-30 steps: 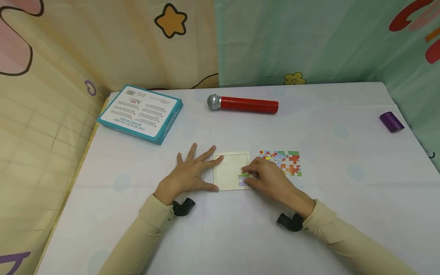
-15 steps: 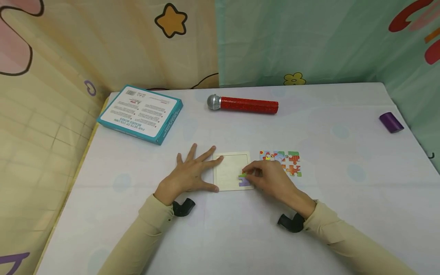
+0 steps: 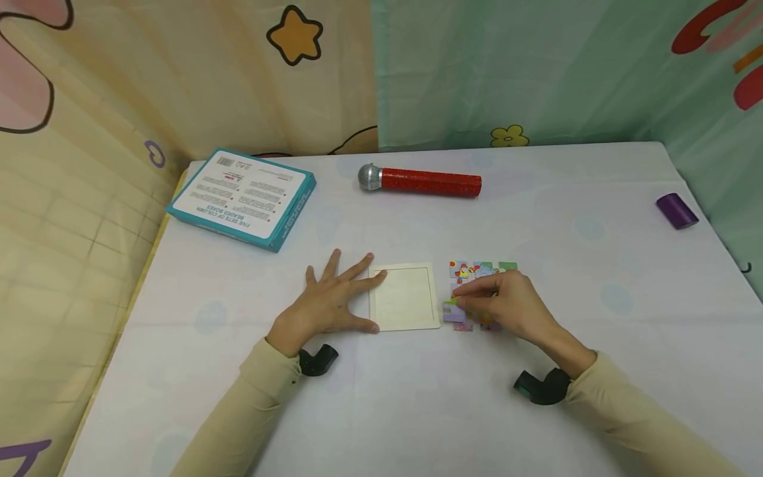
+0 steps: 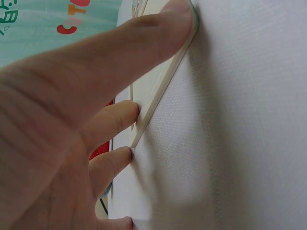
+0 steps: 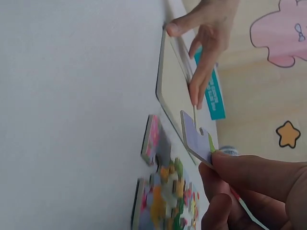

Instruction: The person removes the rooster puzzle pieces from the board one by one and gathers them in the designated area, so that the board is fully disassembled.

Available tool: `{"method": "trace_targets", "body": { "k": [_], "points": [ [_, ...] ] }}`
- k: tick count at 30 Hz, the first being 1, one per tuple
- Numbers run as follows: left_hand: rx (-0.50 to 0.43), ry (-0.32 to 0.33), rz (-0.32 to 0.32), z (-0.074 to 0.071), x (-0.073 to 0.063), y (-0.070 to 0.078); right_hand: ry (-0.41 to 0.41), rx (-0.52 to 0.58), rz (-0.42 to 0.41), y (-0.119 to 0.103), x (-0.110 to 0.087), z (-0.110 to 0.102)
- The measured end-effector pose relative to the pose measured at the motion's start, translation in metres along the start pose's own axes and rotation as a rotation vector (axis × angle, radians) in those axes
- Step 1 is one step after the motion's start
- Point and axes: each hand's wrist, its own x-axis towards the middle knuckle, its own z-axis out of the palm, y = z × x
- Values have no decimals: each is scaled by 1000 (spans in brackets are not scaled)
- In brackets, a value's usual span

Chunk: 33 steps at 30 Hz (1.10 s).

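Observation:
My left hand (image 3: 330, 298) lies with its fingers spread, thumb and a fingertip on the left edge of a pale square puzzle board (image 3: 404, 298). Nothing lies within the board's raised border. My right hand (image 3: 507, 305) pinches a purple and green jigsaw piece (image 5: 195, 136) between thumb and fingers, lifted off the table just right of the board. Below that hand, several colourful jigsaw pieces (image 3: 461, 269) are laid out in a group, partly hidden by the fingers in the head view. A pink piece (image 5: 152, 136) shows beside them in the right wrist view.
A red microphone (image 3: 429, 182) with a silver head lies behind the board. At the back left is a teal and white box (image 3: 241, 199). A purple cylinder (image 3: 677, 211) rests near the table's right edge. Printed curtains hang behind and at the sides.
My right hand has lifted the purple and green jigsaw piece from the board's lower right corner and moved it right, over the other pieces. My left hand has stayed put.

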Motion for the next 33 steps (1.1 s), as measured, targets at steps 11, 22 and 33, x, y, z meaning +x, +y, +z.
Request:
{"method": "trace_targets", "body": {
  "k": [11, 22, 33],
  "points": [
    [1, 5, -1, 0, -1, 0, 42, -47, 119, 39, -29, -37],
    [3, 0, 2, -1, -2, 1, 75, -121, 130, 56, -38, -51],
    [-6, 7, 8, 0, 0, 1, 183, -277, 42, 53, -38, -45]
  ]
}}
